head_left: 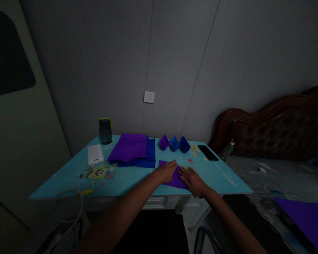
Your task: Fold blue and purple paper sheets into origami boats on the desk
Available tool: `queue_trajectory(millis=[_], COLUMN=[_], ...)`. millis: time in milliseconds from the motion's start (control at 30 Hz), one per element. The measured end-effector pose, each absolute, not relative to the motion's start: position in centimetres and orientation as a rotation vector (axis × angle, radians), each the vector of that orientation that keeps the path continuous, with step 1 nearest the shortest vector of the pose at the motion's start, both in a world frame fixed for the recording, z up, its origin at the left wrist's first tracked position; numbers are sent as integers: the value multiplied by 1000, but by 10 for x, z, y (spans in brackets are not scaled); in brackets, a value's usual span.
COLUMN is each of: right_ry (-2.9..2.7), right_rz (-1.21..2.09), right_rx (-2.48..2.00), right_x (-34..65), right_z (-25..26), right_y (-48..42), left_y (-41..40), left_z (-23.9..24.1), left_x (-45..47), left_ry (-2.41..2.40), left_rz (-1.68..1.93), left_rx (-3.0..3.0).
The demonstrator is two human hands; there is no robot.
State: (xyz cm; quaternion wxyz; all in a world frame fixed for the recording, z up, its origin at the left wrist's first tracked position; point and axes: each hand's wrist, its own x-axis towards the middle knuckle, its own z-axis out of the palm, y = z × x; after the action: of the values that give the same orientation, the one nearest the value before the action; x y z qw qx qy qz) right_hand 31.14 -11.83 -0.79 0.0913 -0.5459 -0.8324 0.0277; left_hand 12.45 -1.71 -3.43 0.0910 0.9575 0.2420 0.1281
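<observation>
A folded piece of purple paper [175, 182] lies near the front edge of the light blue table [132, 181]. Pressed down on its left part is my left hand [167, 171], fingers stretched forward. My right hand [194, 181] lies flat on the paper's right side, with its fingers spread. The fingertips of both hands almost meet at the middle of the sheet, and they cover much of it. Beyond them stand three small folded paper pieces: a purple one [163, 142], a blue one [174, 144] and a dark blue one [184, 144].
Left of my hands is a stack of purple sheets [131, 146] over blue sheets [151, 151]. A white power bank [95, 154] with a cable and a dark bottle [105, 132] stand farther left. A black phone [208, 152] lies at the right edge, beside a bed [249, 169].
</observation>
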Motion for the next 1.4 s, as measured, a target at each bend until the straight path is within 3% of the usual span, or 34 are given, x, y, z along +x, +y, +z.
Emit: queue_trajectory(millis=[467, 1000, 1267, 1400], right_ry=[-2252, -2233, -2064, -1824], right_rz=[-86, 122, 223, 32], right_rx=[-1686, -1815, -2151, -2281], right_x=[296, 291, 305, 293], right_z=[-25, 9, 30, 24], right_y=[-159, -171, -136, -103], left_y=[-22, -15, -23, -30], left_z=[-35, -37, -36, -32], left_x=[137, 138, 135, 134], left_ry=[758, 786, 783, 834], left_rz=[572, 521, 621, 629], left_rx=[2755, 2728, 2790, 2770])
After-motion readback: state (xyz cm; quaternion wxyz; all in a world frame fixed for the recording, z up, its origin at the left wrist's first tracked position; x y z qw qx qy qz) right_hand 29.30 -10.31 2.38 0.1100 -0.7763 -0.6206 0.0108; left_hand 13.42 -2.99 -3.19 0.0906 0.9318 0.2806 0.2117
